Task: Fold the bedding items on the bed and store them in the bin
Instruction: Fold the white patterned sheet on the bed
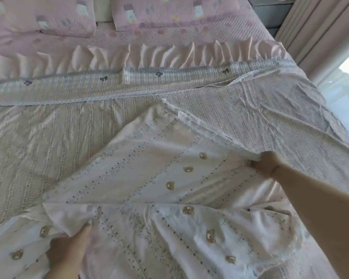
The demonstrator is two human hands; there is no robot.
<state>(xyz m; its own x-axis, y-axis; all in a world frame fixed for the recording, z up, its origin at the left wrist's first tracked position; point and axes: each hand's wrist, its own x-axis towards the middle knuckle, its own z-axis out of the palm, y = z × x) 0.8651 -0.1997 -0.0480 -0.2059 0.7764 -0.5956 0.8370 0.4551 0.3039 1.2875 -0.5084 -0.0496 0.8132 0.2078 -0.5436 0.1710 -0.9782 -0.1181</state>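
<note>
A large quilt lies spread over the bed, its textured beige underside [69, 133] facing up. One corner is turned back toward me and shows the white face with small brown bears [159, 174]. My right hand [267, 164] grips the lace-trimmed edge of that turned-back part at the right. My left hand [69, 252] holds a fold of the bear-printed fabric at the lower left, thumb on top. No bin is in view.
Two pink patterned pillows [42, 17] [169, 11] lie at the head of the bed on a pink sheet with a ruffled band [149, 55]. Pleated curtains [318, 27] and a bright window stand along the right side of the bed.
</note>
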